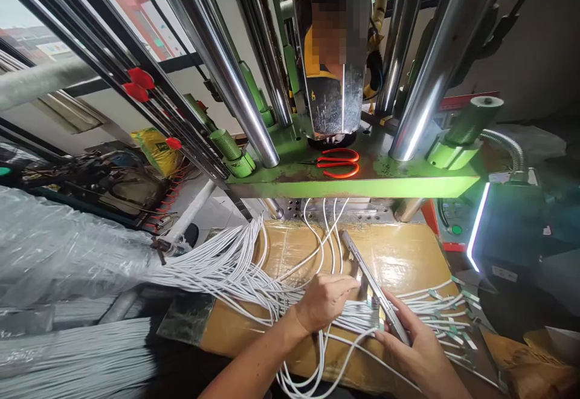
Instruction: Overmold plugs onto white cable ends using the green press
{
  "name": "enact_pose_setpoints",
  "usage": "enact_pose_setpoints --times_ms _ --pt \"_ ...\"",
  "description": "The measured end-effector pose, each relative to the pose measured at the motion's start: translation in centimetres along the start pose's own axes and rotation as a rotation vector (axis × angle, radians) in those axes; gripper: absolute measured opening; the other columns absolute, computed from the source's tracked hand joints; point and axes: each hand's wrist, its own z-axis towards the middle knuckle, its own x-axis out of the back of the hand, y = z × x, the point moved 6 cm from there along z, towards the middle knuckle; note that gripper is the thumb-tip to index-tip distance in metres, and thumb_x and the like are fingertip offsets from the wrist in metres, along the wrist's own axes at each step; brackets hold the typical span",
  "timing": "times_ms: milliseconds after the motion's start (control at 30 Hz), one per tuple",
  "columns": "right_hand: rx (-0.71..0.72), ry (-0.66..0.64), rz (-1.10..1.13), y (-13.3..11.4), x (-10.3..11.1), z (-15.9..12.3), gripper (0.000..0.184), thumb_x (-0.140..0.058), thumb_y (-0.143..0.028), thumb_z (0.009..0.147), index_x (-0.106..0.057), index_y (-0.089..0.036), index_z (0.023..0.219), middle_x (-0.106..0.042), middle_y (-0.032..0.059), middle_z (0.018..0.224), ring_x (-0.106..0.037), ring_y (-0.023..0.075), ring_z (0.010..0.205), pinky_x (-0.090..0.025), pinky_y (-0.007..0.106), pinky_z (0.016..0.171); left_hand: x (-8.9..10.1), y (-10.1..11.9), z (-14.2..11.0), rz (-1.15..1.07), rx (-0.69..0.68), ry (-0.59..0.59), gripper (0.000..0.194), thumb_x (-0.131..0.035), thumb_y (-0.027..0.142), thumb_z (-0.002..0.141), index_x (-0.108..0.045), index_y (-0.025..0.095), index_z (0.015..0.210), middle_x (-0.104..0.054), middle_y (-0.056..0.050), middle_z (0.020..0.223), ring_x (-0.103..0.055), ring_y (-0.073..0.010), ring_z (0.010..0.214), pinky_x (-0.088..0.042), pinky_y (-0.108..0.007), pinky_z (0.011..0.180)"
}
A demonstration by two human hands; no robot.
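Observation:
My right hand (417,341) grips the lower end of a long, narrow metal bar (369,278), held tilted above the table. Small light-coloured parts stick out along the bar's left side. My left hand (325,303) is closed in a pinch beside the bar's middle; what its fingertips hold is hidden. Beneath both hands runs a thick bundle of white cables (244,269). Several cable ends with small green-and-white connectors (453,326) fan out to the right of my right hand.
A brown-covered worktop (399,251) lies before a press with a green plate (362,188) and steel columns. Orange-handled scissors (338,162) rest on the plate. Cables run under it. Plastic-wrapped cables (67,254) hang at left; a lit lamp strip (478,230) stands at right.

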Motion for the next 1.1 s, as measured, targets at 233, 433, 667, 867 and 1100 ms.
enact_pose_setpoints --times_ms 233,433,667,867,1100 --pt "0.021 -0.014 -0.101 0.7 -0.4 0.0 0.07 -0.066 -0.04 0.075 -0.047 -0.017 0.138 -0.067 0.0066 0.112 -0.061 0.0217 0.092 -0.048 0.03 0.087 -0.7 -0.8 0.1 -0.036 0.065 0.032 0.028 -0.048 0.01 0.089 -0.068 0.016 0.107 -0.074 -0.007 0.102 -0.07 -0.0171 0.091 -0.054 -0.027 0.082" --pt "0.007 -0.069 -0.095 0.6 -0.6 0.1 0.073 -0.063 -0.042 0.075 -0.042 -0.017 0.141 -0.061 0.007 0.123 -0.06 0.0193 0.089 -0.046 0.03 0.09 0.9 -0.6 0.3 -0.215 0.366 -0.089 0.028 -0.049 0.017 0.091 -0.069 0.021 0.111 -0.066 -0.008 0.107 -0.062 -0.0179 0.1 -0.048 -0.031 0.093" --pt "-0.01 -0.09 -0.079 1.2 -0.4 0.2 0.076 -0.063 -0.04 0.078 -0.036 -0.015 0.145 -0.06 0.0091 0.127 -0.059 0.0227 0.099 -0.046 0.031 0.089 3.1 -3.1 -0.8 -0.826 0.739 0.338 0.043 -0.062 0.033 0.084 -0.055 0.014 0.122 -0.061 -0.001 0.073 -0.057 -0.0126 0.059 -0.05 -0.026 0.057" --pt "-0.008 -0.069 -0.021 1.5 -0.3 0.3 0.075 -0.066 -0.039 0.076 -0.041 -0.015 0.142 -0.061 0.0092 0.127 -0.06 0.0235 0.101 -0.047 0.031 0.09 2.7 -3.6 0.8 -0.332 0.504 0.158 0.014 -0.062 0.025 0.084 -0.07 0.016 0.089 -0.071 -0.004 0.077 -0.063 -0.014 0.066 -0.05 -0.024 0.062" --pt "-0.031 -0.094 -0.046 1.5 -0.2 0.4 0.078 -0.064 -0.038 0.076 -0.036 -0.012 0.145 -0.057 0.011 0.133 -0.048 0.0285 0.125 -0.047 0.028 0.091 1.1 -2.1 1.4 0.13 0.032 0.005 0.022 -0.049 0.018 0.093 -0.069 0.018 0.103 -0.074 -0.005 0.09 -0.068 -0.0164 0.081 -0.054 -0.029 0.076"
